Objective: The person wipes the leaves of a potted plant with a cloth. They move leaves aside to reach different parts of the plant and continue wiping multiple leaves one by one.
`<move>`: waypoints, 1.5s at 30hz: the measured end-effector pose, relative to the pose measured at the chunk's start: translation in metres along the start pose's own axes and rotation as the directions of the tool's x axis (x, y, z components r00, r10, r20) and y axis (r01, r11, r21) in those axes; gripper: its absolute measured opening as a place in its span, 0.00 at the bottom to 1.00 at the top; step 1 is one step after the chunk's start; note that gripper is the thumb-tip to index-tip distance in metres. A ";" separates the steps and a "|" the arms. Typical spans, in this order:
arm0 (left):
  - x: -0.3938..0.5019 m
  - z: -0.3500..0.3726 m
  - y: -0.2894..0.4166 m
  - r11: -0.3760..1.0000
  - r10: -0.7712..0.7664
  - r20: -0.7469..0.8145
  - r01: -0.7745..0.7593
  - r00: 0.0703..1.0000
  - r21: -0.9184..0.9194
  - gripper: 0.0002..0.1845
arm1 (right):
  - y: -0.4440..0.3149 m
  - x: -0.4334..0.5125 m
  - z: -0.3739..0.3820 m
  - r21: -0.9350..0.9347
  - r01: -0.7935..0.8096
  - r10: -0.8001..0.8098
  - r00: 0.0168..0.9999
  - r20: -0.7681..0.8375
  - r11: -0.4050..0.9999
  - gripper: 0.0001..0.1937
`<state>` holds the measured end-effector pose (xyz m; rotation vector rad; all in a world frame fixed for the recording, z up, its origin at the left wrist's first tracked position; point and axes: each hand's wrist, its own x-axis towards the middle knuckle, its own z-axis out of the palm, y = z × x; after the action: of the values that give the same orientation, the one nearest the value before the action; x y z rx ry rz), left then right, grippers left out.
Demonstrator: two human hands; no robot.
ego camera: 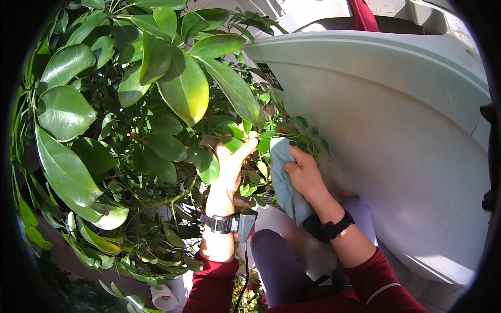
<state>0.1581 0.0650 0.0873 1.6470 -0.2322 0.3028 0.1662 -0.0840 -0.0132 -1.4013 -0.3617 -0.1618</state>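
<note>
A leafy green potted-type shrub (184,86) with glossy oval leaves fills the left and middle of the head view. Among its smaller leaves, my left hand (231,156) has its thumb and fingers closed on a leaf cluster (231,143); some fingertips are hidden by leaves. Just to the right, my right hand (307,172) grips a folded light-blue cloth (282,176), which hangs down towards the wrist. The cloth's upper end is beside the leaves near my left thumb. Both wrists wear black straps, the left one with a grey device (246,225).
A large pale plastic tub or panel (383,129) rises close on the right. Behind its upper rim lies a dark red cloth (364,15). A white cup-like container (163,298) lies at the lower left, and a black cable (246,270) hangs from the left wrist device.
</note>
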 end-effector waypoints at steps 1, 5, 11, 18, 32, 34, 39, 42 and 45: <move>0.000 0.001 0.000 1.000 -0.008 -0.008 0.008 1.000 0.028 0.21 | 0.001 0.002 0.002 -0.003 0.096 -0.096 0.995 -0.023 0.995 0.16; 0.000 -0.001 0.001 0.990 -0.021 0.019 0.018 1.000 0.137 0.19 | -0.005 0.004 0.017 -0.103 0.291 -0.302 0.947 -0.111 0.951 0.10; -0.002 -0.003 0.009 0.927 0.033 0.113 -0.072 0.993 0.368 0.14 | -0.019 0.002 0.019 -0.335 0.341 -0.393 0.914 -0.100 0.879 0.12; 0.000 0.013 0.026 0.498 0.268 0.216 -0.327 0.939 0.803 0.14 | -0.014 0.000 0.013 -0.310 0.344 -0.400 0.906 -0.140 0.886 0.11; 0.003 0.004 0.016 0.981 -0.057 0.161 0.026 0.985 0.194 0.06 | -0.018 -0.029 0.002 -0.303 0.369 -0.442 0.868 -0.225 0.879 0.14; 0.003 0.004 0.009 0.947 -0.094 0.093 0.060 0.991 0.316 0.03 | -0.021 -0.030 0.002 -0.427 0.448 -0.554 0.816 -0.163 0.786 0.15; 0.004 -0.002 -0.018 0.966 -0.071 0.173 0.024 0.982 0.258 0.10 | -0.020 -0.022 0.016 -0.630 0.436 -0.627 0.772 -0.105 0.642 0.14; 0.000 -0.007 -0.027 0.970 -0.028 0.226 -0.028 0.974 0.241 0.19 | -0.015 -0.017 0.020 -0.726 0.411 -0.685 0.719 -0.113 0.551 0.12; -0.002 -0.002 -0.029 0.954 -0.072 0.144 0.026 0.987 0.299 0.21 | -0.012 -0.016 0.019 -0.732 0.392 -0.677 0.725 -0.126 0.557 0.17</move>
<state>0.1652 0.0702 0.0596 1.9743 -0.2708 0.1788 0.1450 -0.0694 -0.0049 -1.8685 -0.4121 -1.2079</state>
